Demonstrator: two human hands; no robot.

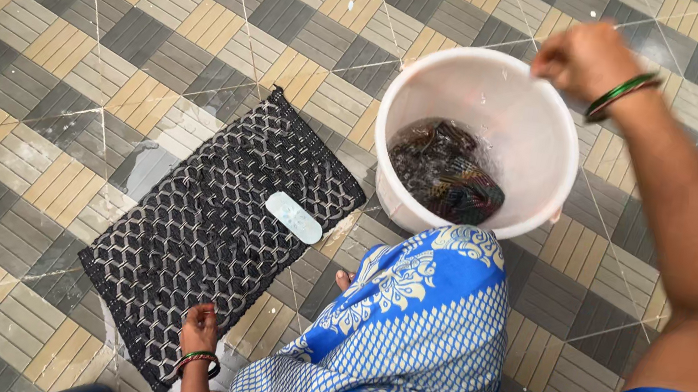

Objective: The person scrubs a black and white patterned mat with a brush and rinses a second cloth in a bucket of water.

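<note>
A: What does the right hand [586,58] hold?

B: It grips the far rim of a round white plastic bucket [540,151] that stands on the floor. The fingers curl together over the rim, clamped on it. Inside the bucket, a dark patterned cloth [448,179] lies wet and bunched at the bottom.

A: And the left hand [200,330]?

B: It rests on the near edge of a black woven mat with a pale diamond pattern [204,239]. The fingers look closed on the mat's edge, though the grip is small in the view.

A: How does the mat lie?

B: Flat on the tiled floor of grey and tan squares [67,43], just left of the bucket. It is a long rectangle; its long axis runs diagonally, from the near left by the left hand to the far right, its far corner pointing toward the bucket.

A: Anything on it?

B: A pale oblong bar, perhaps soap [293,217], lies on the mat near its right edge, its length crossing the mat's axis.
</note>
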